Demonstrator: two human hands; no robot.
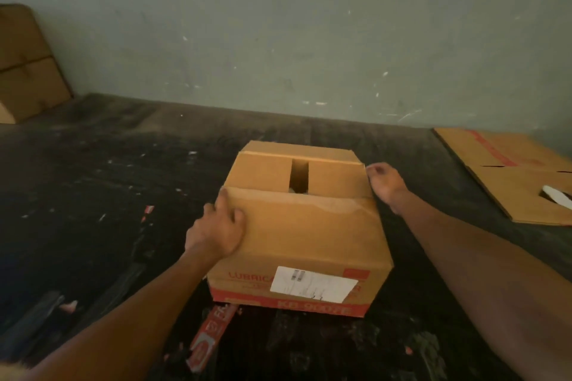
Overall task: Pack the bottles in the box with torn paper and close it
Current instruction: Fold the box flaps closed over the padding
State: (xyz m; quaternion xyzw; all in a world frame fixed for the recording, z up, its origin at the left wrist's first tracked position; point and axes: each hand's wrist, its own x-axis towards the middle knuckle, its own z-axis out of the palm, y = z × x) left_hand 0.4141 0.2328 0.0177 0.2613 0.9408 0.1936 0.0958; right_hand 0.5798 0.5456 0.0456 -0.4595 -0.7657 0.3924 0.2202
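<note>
From the head camera, a cardboard box (298,226) is seen resting on a dark, scuffed floor (93,179) before a grey-green wall (309,25). Its near flap is folded down over the top, while the two side flaps beneath leave a narrow dark slot (299,176); the contents are hidden, and no bottle or paper can be made out through it. The left hand (218,230) is pressed on the near flap's left corner, its grip laid flat and holding nothing. The right hand (385,184) is placed at the box's far right corner, fingers loosely curled; whether anything is pinched cannot be told. A white label (312,284) covers part of the red lettering. Flattened cardboard (513,176) is cut off at the right edge, and another carton (28,62) at the left.
</note>
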